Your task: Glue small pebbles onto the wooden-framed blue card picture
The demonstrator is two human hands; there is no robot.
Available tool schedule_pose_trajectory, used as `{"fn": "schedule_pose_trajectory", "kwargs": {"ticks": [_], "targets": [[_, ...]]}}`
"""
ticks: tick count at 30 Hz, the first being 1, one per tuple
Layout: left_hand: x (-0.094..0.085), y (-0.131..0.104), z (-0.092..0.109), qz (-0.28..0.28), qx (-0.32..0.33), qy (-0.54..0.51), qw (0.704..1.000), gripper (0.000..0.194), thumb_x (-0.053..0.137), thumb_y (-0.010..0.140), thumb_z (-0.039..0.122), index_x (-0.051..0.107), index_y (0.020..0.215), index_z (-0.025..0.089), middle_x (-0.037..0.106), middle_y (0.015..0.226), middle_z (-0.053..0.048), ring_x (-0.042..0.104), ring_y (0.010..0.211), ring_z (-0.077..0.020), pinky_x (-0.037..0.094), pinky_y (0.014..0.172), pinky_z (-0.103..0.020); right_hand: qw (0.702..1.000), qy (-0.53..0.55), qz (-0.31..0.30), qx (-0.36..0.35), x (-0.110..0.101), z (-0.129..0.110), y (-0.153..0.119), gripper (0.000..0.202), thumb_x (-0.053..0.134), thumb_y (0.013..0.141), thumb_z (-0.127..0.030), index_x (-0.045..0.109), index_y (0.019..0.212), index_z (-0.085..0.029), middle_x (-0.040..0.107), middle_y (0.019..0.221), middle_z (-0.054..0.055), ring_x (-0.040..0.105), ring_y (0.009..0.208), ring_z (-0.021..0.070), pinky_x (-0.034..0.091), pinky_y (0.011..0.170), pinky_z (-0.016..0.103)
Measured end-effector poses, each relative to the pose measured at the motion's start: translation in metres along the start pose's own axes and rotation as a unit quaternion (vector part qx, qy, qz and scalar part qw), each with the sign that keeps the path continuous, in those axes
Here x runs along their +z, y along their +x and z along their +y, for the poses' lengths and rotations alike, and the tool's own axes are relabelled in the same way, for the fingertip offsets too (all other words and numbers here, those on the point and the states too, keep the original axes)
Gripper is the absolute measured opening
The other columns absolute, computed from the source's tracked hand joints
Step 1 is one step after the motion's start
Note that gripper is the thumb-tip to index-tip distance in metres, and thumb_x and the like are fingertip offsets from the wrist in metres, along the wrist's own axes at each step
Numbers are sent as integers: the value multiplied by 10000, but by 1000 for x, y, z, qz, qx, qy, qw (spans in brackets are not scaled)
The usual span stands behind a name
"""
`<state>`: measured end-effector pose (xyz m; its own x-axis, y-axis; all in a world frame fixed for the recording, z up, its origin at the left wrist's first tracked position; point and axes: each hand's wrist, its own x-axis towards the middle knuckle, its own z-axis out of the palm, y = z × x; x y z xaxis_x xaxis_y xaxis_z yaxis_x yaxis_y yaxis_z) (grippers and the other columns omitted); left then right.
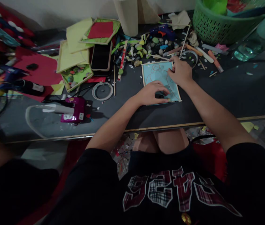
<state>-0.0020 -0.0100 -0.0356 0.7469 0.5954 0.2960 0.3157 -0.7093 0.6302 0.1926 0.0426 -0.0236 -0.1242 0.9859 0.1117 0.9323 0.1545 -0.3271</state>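
Note:
A light-blue card (154, 75) with drawn brown outlines lies on the dark table, edged with thin wooden sticks. My left hand (153, 93) rests over its lower edge, fingers curved and thumb apart from them. A dark patch shows between that thumb and the fingers; whether it is a thing or shadow I cannot tell. At the upper right corner of the card, my right hand (182, 71) has its fingers bent around the stick edge, the thumb over the blue surface. The contact under these fingertips is partly hidden.
Behind the card lie scattered pebbles (155, 40), a blue glue gun (162, 30) and crayon-like sticks (215, 61). A green basket (216, 26) and clear bottle (248, 50) stand right. Leftward are a tape roll (102, 91), a phone (101, 57) and a purple device (77, 109).

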Motion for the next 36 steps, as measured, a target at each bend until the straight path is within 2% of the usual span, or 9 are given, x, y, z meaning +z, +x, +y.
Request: {"fn": "schedule_pose_trajectory", "kwargs": {"ticks": [4,9,12,15,19,22,28,32,36], "targets": [[3,1,3,-17,17,0,1000,208,636,864,385,761,954,245,781,934,-28,663,963,-200,496,931,-355,1000,17,4,-2,1,1,1,369,505,891,-263,516,1258,-302,714,1033,68,646,1036,309,492,927,516],[4,3,3,-25,19,-4,999,214,604,823,280,766,957,237,782,942,-31,669,962,-193,497,935,-338,1000,30,7,5,-1,0,0,348,536,892,-280,535,1239,-303,718,1001,57,637,1009,294,492,908,498],[2,4,1,-38,21,-6,999,207,618,836,323,772,947,242,783,924,-32,677,949,-190,489,941,-335,999,36,9,5,-1,1,0,346,551,882,-287,547,1228,-293,710,984,62,630,990,300,485,889,492],[0,4,-2,-50,33,-15,998,206,626,854,362,767,956,253,777,916,-31,674,950,-189,476,961,-343,999,48,11,-2,0,2,1,336,559,893,-288,543,1228,-279,704,963,55,609,949,263,468,898,468],[1,3,-5,-39,41,-5,998,343,610,868,409,711,1149,241,739,1103,-80,639,1062,-236,427,1037,-404,999,35,14,-2,0,2,1,367,544,894,-249,540,1260,-247,703,969,56,611,939,251,461,878,456],[1,2,-6,-66,51,40,996,432,627,843,412,675,1248,269,676,1229,-99,584,1159,-279,399,1058,-436,999,35,15,1,1,2,1,368,545,877,-240,545,1245,-268,697,965,52,622,949,267,460,869,455],[2,4,-3,-90,55,35,994,315,634,857,401,731,1114,247,701,970,-80,599,982,-238,438,976,-381,998,58,21,-3,7,8,5,322,539,884,-284,536,1207,-288,680,917,30,579,889,230,438,867,432],[3,5,-3,-69,44,-14,997,231,672,843,394,712,1001,230,701,903,-60,614,929,-213,442,950,-366,998,59,22,-5,6,7,4,325,553,880,-275,536,1204,-282,681,899,25,565,866,213,427,848,409],[2,5,0,-50,14,-63,997,167,705,817,350,639,839,199,666,828,-35,599,853,-174,470,834,-303,999,34,9,-7,3,4,2,354,523,895,-269,528,1249,-260,696,957,46,595,912,232,446,847,424]]}}
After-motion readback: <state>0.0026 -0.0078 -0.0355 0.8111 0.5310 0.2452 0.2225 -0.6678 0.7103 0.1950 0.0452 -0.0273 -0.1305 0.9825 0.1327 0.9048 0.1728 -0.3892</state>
